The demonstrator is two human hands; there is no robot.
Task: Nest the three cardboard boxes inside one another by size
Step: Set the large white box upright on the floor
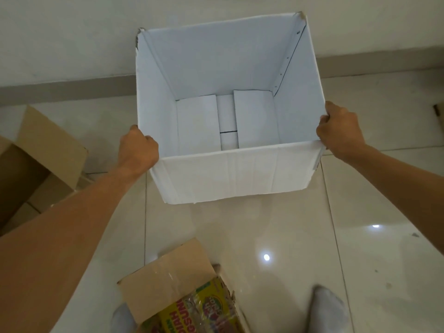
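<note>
A large white cardboard box [235, 174] stands open at the middle of the view, with nothing inside it. My left hand [138, 150] grips its left rim near the front corner. My right hand [340, 131] grips its right rim near the front corner. A plain brown cardboard box [36, 162] lies open at the left edge of the view. A smaller brown box with a yellow printed side [182, 292] sits at the bottom, between my feet.
The floor is glossy pale tile [360, 236] with light reflections. A wall with a grey skirting [60, 88] runs just behind the white box. My two feet in grey socks [329, 308] stand at the bottom edge.
</note>
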